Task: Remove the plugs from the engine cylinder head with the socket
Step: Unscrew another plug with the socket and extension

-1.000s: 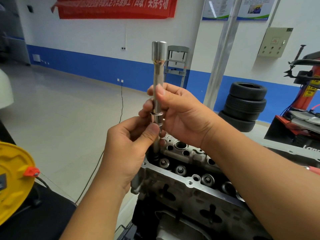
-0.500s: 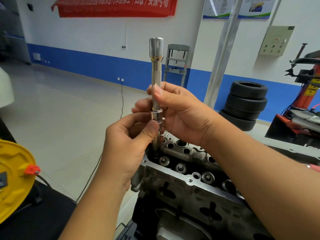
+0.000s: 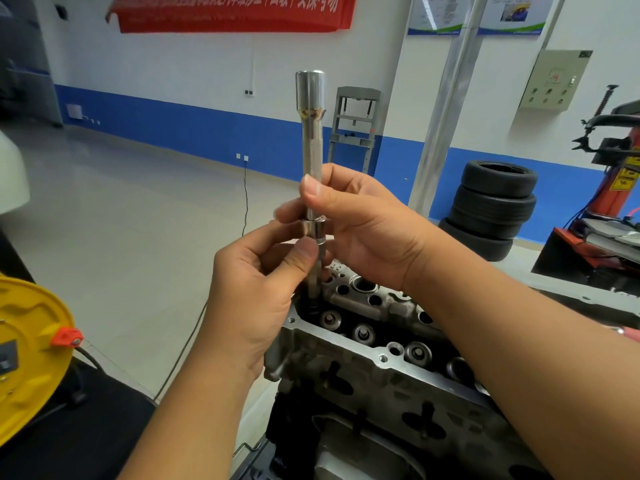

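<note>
Stood upright, socket [image 3: 310, 140], lower end down a well at the near-left corner of the cylinder head [image 3: 374, 355]. Pinched mid-shaft by right hand [image 3: 363, 230], just beneath by left hand [image 3: 256, 285].

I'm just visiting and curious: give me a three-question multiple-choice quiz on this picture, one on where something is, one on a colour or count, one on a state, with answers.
1. Where does the lower end of the socket tool sit?
A. On the floor
B. In a well of the cylinder head
C. On the tyres

2. What colour is the cable reel at the left edge?
A. Yellow
B. Green
C. White

3. How is the tool held?
A. By no hand
B. By one hand
C. By both hands

Answers: 1 B, its tip enters the head's corner hole. 2 A, its disc is yellow. 3 C, the left hand and right hand both pinch it.
</note>
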The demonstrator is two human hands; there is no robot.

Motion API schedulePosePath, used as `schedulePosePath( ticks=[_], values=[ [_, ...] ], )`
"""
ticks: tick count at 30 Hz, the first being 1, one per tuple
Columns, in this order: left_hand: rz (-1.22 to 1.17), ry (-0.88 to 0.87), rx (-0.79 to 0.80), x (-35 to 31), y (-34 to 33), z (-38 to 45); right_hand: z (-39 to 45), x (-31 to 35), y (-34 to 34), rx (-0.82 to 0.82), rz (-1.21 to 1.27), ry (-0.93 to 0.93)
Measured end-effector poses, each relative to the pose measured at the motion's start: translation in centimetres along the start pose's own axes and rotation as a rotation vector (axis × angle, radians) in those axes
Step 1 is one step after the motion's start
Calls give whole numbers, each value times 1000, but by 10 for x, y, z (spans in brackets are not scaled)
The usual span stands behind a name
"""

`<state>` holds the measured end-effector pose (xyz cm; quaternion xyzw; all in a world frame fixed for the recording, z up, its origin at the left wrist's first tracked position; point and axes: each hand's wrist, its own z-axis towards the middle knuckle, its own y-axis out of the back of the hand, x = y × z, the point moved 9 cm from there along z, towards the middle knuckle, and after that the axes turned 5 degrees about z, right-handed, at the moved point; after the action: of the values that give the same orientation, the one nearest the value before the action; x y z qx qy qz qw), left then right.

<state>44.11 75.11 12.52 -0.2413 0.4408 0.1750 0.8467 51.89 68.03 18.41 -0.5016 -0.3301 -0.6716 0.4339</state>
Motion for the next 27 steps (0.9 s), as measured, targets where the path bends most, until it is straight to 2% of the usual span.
schedulePosePath(
  ticks=[3, 6, 14, 16, 20, 27],
  values=[
    [23, -7, 52, -1, -3, 0, -1, 2, -1, 25, 4, 19],
    [-63, 43, 130, 1, -11, -3, -2, 0, -6, 59, 13, -1],
    [71, -38, -7, -2, 1, 0, 2, -1, -2, 11, -6, 6],
    [83, -39, 27, -2, -1, 0, 1, 1, -3, 26, 12, 24],
    [-63, 41, 137, 1, -10, -2, -2, -1, -4, 56, 22, -11],
    [-29, -20, 1, -2, -1, 0, 1, -3, -1, 26, 12, -1]
  ],
)
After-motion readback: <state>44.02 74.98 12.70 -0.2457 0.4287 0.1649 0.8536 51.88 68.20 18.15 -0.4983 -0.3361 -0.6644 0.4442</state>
